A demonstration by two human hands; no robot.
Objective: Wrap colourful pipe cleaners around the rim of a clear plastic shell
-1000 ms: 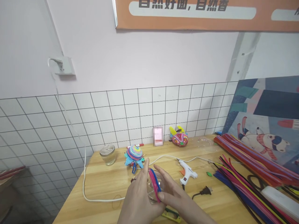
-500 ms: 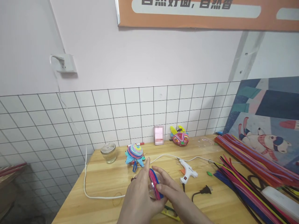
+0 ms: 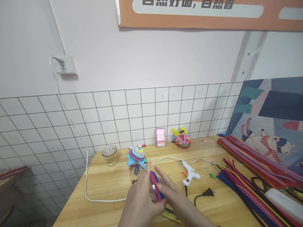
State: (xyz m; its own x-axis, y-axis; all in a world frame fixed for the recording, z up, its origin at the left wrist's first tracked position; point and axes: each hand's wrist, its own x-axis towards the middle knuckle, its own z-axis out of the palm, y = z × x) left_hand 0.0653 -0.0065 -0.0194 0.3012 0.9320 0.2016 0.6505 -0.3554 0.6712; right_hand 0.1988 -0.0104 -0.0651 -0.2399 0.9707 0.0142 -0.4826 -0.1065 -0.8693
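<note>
Pink-and-blue piece [image 3: 153, 181]: turned a little over the last second, blue strip showing farther down beside the pink; the right thumb [image 3: 161, 187] has slid higher along it. It sits between both hands at the 6 o'clock side of the view.
Left hand [image 3: 140, 193]: grasping the piece from 9 o'clock, palm curved around it, one finger stretched toward 12.
Right hand [image 3: 174, 193]: grasping from 3 o'clock, thumb on the strips, other fingers bent over.
Fuzzy edge: probably light and soft, giving under the thumb; the body behind looks see-through and smooth, so perhaps slippery and easily dented. Best held by the body's sides, thumb gentle on the strips.
Glue gun [image 3: 190, 174]: on the tabletop [image 3: 101, 176], 2 o'clock from the piece, apart from the right hand.
Striped toy [image 3: 137, 154]: 11 o'clock, near the left fingertips.
Fuzzy sticks [image 3: 251, 193]: 3 o'clock, well apart.
</note>
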